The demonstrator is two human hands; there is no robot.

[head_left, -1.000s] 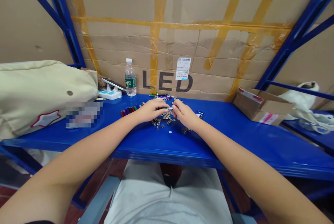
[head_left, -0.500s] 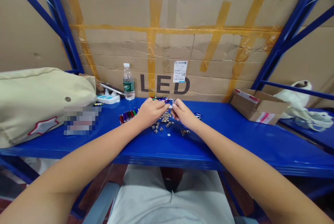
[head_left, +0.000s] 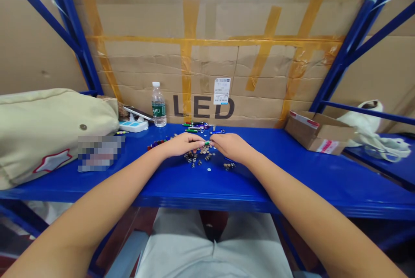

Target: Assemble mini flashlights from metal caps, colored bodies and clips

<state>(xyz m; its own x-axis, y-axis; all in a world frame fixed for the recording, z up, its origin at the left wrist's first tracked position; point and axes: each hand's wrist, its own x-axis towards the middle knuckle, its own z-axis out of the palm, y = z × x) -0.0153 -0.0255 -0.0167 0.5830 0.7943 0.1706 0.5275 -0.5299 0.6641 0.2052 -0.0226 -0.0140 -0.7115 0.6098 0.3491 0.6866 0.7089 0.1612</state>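
Observation:
A small green metal tube spans the fingertips of both hands, just above the blue table. My left hand pinches its left end. The fingers of my right hand are closed at its right end and partly hide it. Beneath the hands lie several small round silvery discs, like button cells. Small metal caps are scattered near my left hand. A little pile of metal parts sits below my right hand. Behind them lie several slim coloured metal tubes with metal clips.
More coloured tubes lie left of my left hand. At the back left stand a water bottle and a power strip. A cream bag covers the table's left end; an open cardboard box sits at the right.
The hands have come down slightly. Half a second ago a silvery piece showed between the fingers; now a green tube shows there. The tubes at the back are less covered.

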